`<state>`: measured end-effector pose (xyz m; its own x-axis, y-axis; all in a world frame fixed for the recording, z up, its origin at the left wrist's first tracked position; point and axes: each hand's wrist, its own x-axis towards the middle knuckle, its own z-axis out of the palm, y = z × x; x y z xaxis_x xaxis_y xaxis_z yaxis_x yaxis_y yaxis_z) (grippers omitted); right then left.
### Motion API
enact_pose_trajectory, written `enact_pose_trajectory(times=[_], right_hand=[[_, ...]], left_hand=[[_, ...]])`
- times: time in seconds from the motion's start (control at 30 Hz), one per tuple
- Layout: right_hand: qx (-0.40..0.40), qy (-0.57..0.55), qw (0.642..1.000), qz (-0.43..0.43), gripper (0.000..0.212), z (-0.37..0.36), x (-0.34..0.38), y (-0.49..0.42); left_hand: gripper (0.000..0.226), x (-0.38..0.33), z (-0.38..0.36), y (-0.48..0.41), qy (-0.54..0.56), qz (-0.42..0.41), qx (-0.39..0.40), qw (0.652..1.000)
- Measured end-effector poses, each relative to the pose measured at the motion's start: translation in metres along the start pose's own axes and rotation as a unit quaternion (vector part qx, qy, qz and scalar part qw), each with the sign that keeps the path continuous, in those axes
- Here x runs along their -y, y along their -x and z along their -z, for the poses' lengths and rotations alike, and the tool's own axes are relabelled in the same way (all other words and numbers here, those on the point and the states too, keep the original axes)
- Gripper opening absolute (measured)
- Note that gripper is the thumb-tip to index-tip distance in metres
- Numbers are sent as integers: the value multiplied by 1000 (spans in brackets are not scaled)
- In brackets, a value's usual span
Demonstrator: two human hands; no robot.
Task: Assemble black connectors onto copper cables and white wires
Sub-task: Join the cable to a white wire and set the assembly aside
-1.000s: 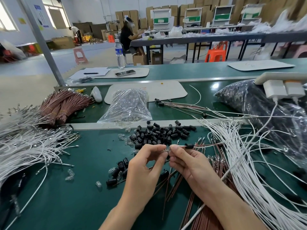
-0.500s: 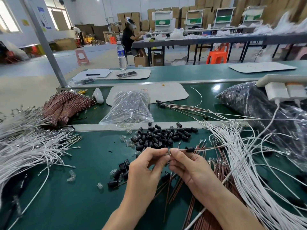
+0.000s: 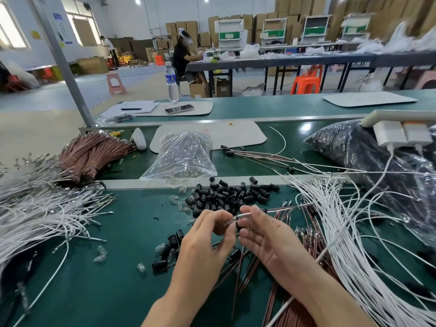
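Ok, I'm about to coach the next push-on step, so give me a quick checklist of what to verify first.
1. Grip: left hand and right hand both pinch the cable end between them: ok.
2. Fit on that end: fingers hide it: cannot tell.
3. Spare black connectors close: pile lies just beyond the hands: ok.
4. Copper cables at hand: lying under the right hand: ok.
5. White wires untangled: loose, crossed heap on the right: not ok.
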<state>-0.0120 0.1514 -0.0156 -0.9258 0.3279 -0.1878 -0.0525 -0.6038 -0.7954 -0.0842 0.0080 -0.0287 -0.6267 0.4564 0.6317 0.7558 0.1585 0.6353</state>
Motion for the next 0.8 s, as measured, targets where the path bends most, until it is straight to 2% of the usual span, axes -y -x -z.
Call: enact_pose_trajectory(times=[0.17, 0.4, 0.6, 0.8], right_hand=[[-50, -59, 997, 14, 33, 1, 2, -2], [-34, -49, 998, 17, 29, 1, 2, -1], [27, -50, 998, 18, 31, 4, 6, 2], [91, 15, 996, -14, 34, -1, 3, 6]], left_hand=[[6, 2, 1, 1, 7, 12, -11, 1000], [7, 4, 2, 2, 33, 27, -14, 999], [9, 4, 1, 1, 49, 27, -2, 998], [8, 3, -2, 2, 61, 30, 6, 998]])
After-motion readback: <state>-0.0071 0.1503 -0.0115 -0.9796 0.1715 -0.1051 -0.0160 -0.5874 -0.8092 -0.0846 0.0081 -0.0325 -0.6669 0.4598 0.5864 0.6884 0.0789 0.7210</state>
